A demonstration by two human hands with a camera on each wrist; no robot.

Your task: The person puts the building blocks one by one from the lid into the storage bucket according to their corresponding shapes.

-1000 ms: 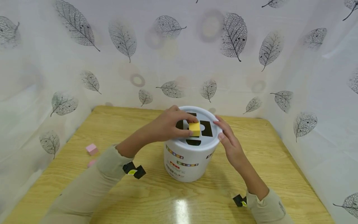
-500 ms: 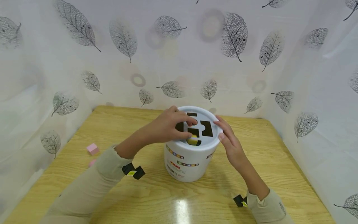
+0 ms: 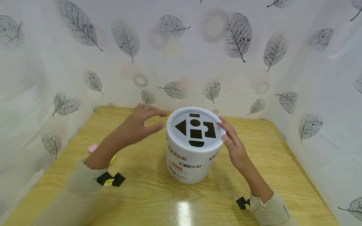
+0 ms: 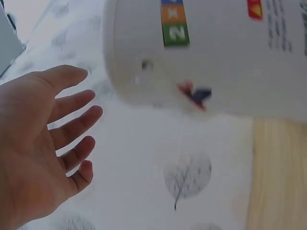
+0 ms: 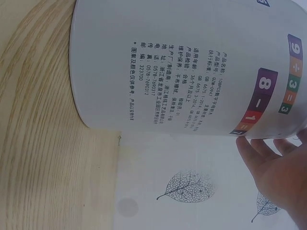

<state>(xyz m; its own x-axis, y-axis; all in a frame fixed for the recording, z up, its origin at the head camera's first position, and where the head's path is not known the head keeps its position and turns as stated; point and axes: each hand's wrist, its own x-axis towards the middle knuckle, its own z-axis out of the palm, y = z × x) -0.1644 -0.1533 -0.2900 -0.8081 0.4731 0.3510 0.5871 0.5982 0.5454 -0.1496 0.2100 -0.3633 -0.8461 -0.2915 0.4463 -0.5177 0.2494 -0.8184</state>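
A white bucket [image 3: 183, 166] with printed sums stands upright on the wooden table. Its lid [image 3: 181, 140] has several shaped holes, among them a triangle, a circle and a square. Left of the bucket my left hand [image 3: 135, 125] hovers with nothing in it, its fingers loosely spread and apart from the rim. The left wrist view also has this hand [image 4: 43, 143] bare beside the bucket. On the right, my right hand [image 3: 234, 147] touches the lid's rim with its fingertips; the right wrist view has its fingers [image 5: 249, 151] against the bucket's upper edge.
A pink block [image 3: 92, 147] lies on the table [image 3: 147, 194] at the left. Near it a yellow piece [image 3: 113, 160] is partly hidden behind my left wrist. A leaf-patterned white curtain [image 3: 181, 56] encloses the table at the back and sides.
A yellow block pinched in my left hand over the lid has dropped through a hole and out of sight. That hand has then moved left, off the lid. My right hand stays put.
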